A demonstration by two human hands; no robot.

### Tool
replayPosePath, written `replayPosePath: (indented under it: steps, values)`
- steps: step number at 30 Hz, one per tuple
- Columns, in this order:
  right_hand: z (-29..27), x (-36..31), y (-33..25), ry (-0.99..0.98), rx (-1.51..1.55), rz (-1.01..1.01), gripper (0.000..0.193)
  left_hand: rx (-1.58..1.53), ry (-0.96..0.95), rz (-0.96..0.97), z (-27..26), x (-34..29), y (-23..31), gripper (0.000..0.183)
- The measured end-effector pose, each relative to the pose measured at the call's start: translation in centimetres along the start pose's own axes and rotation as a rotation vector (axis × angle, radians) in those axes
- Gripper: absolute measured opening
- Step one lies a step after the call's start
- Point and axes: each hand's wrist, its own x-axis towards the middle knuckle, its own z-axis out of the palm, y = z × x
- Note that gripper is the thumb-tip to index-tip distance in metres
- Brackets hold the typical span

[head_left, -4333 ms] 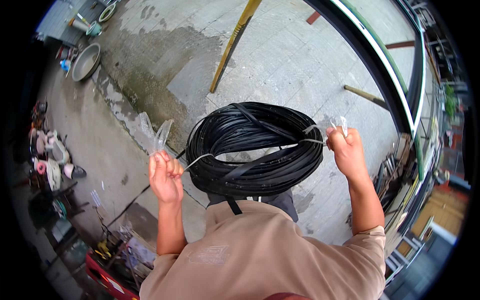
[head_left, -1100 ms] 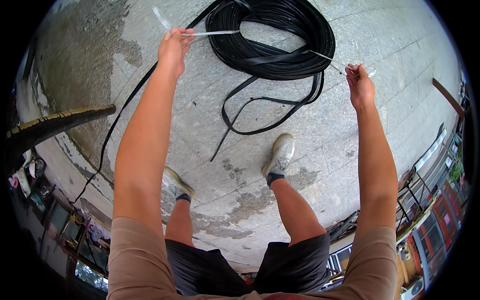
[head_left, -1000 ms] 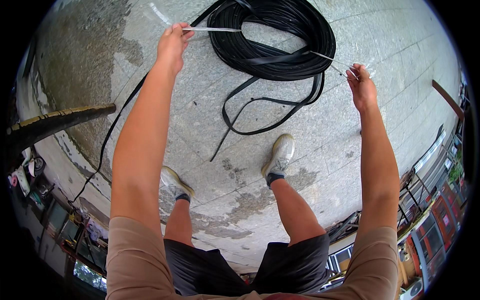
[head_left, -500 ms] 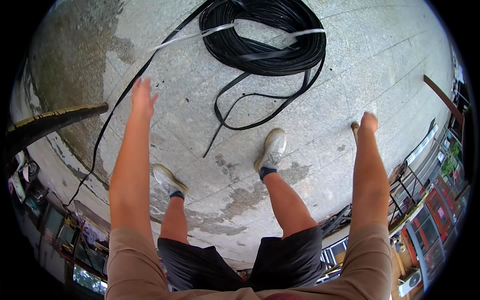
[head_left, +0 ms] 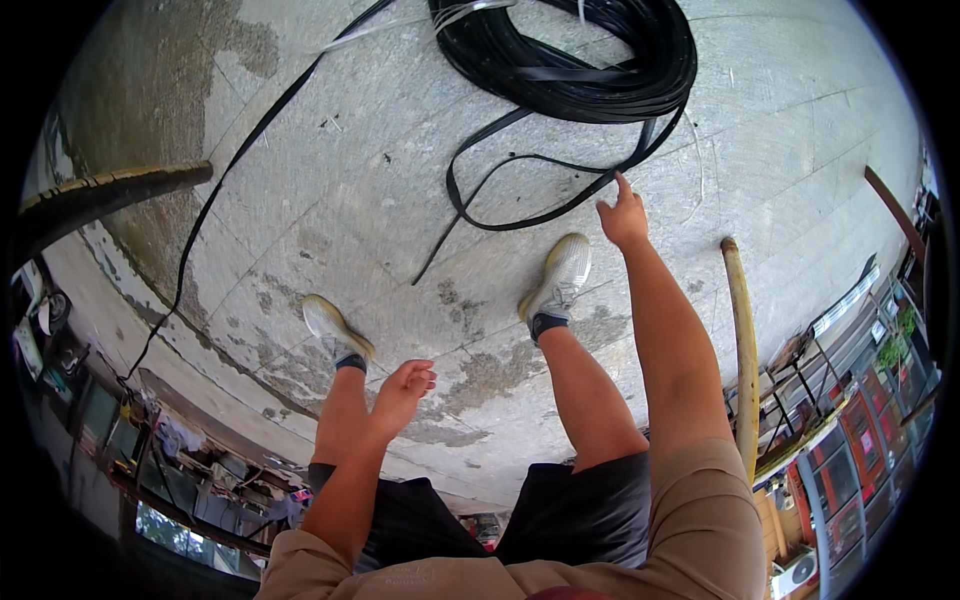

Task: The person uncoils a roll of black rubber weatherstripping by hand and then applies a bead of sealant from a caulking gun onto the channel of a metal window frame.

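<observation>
A big coil of black cable (head_left: 585,55) lies on the concrete floor (head_left: 380,200) at the top of the view, with a pale plastic tie around its near left side. Loose black strands run from the coil toward my feet. My right hand (head_left: 625,215) reaches forward over those loose loops, fingers apart, holding nothing. My left hand (head_left: 405,385) hangs low by my left knee, fingers loosely spread, also holding nothing. My pale shoes (head_left: 555,280) stand just below the loose strands.
A single black cable (head_left: 220,170) trails off the coil to the left and down the floor. A yellow wooden pole (head_left: 740,340) lies at the right. A dark curved bar (head_left: 100,190) sits at the left edge. Cluttered racks line the lower rim.
Both hands have let go of the pale tie they held stretched over the coil. The left arm dropped back to my knee; the right hand moved inward toward the loose strands.
</observation>
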Motion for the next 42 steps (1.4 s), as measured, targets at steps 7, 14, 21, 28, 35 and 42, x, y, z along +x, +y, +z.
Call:
replayPosePath:
  steps: [7,14,21,28,35,42]
  values:
    - [5.6,2.8,-1.5,-0.154,0.014,0.074,0.055,0.134,0.052,0.198,0.2,2.5,0.2,0.032]
    - [10.3,-3.2,-2.8,0.047,0.261,0.237,0.055,0.091,0.146,0.155,-2.0,1.9,-1.5,0.029]
    - [9.2,5.0,-1.9,-0.009,0.704,0.442,0.048,0.069,0.081,0.151,-1.8,2.1,0.0,0.030]
    - [4.7,3.4,-2.3,0.050,1.330,0.495,0.020,0.008,0.138,-0.003,-0.9,0.9,4.3,0.030]
    - [-3.9,-8.8,4.0,-0.144,1.290,0.503,0.016,0.069,0.143,0.000,-3.1,3.7,-5.4,0.028]
    - [-9.4,-14.5,6.8,-0.124,0.794,0.433,0.016,0.111,0.018,0.152,3.6,4.0,0.0,0.030]
